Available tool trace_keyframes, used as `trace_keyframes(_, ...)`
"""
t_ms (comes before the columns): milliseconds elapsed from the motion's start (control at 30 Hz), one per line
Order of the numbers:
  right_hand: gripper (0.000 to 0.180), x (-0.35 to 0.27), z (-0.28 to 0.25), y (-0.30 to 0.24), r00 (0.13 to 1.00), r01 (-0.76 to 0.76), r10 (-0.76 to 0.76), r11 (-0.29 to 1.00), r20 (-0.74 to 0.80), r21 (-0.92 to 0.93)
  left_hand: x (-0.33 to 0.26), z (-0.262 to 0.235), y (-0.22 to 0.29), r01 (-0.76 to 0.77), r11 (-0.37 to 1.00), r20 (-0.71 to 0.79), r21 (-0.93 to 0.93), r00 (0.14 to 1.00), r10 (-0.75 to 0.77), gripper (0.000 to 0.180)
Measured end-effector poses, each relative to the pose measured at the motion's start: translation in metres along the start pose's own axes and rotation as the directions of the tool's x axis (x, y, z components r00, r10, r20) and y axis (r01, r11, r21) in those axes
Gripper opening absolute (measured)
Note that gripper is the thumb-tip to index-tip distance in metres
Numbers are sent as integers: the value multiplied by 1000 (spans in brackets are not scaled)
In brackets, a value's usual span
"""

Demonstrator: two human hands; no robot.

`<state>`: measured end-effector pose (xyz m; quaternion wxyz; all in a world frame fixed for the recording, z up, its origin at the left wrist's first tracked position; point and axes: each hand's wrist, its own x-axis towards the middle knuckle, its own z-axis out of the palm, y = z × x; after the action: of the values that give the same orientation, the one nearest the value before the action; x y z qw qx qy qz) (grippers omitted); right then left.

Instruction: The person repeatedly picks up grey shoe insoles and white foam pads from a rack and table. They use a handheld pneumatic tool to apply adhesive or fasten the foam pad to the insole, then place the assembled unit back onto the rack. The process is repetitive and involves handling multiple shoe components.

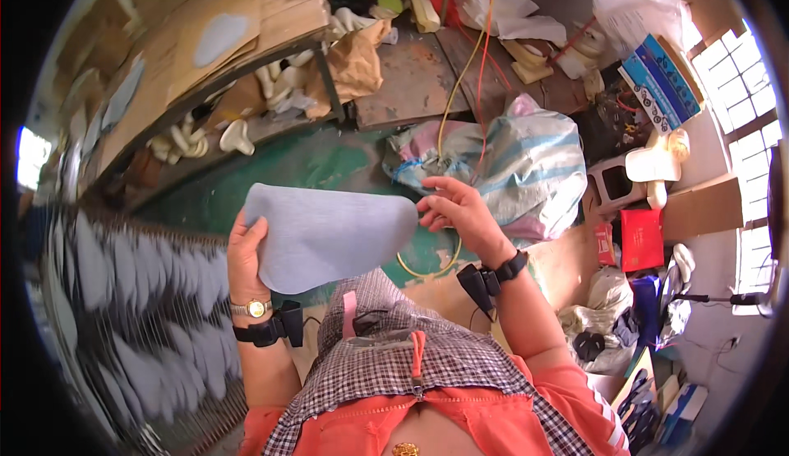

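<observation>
In front of me is a flat, pale blue-grey piece [333, 234] with rounded corners, wide at the left and narrowing to a rounded right end. My left hand [246, 250] grips its wide end, thumb on the upper face and fingers behind the edge. At the narrow end is my right hand [460, 213], its fingers spread and partly curled; the fingertips are at the edge, and whether they touch it I cannot tell. Many similar thin grey pieces [164, 271] stand in rows in a wire rack [90, 337] on my left.
A cardboard-topped table [148, 53] with a dark frame stands ahead left, with white moulded forms [237, 138] under it. A striped woven sack [534, 164] sits ahead right on the green floor [304, 164]. Red and yellow hoses [468, 61] hang down there. A red box [641, 240] lies at right.
</observation>
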<state>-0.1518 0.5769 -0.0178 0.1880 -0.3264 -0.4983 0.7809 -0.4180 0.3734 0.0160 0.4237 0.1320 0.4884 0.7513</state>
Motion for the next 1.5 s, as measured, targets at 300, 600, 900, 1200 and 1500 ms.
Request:
trace_keyframes(300, 14, 224, -86, -143, 934, 225, -295, 924, -203, -309, 310, 66, 71, -24, 999, 24, -24, 999, 25, 45)
trace_keyframes(600, 22, 444, -169, -303, 770, 279, -476, 850, -425, -447, 589, 217, 115, -233, 967, 101, 101, 970, 223, 53)
trace_keyframes(900, 40, 734, -191, -460, 821, 465, -567, 724, -57, -509, 793, 460, 78, -580, 310, 369, 754, 763, 531, 58)
trace_keyframes(1200, 46, 843, -235, -563, 845, 394, -512, 792, -156, -466, 926, 571, 91, -697, 312, 455, 646, 680, 575, 59)
trace_keyframes(1500, 46, 969, -487, -593, 604, 140, -792, 221, -93, -965, 1015, 522, 197, -552, 557, 308, 621, 825, 474, 63)
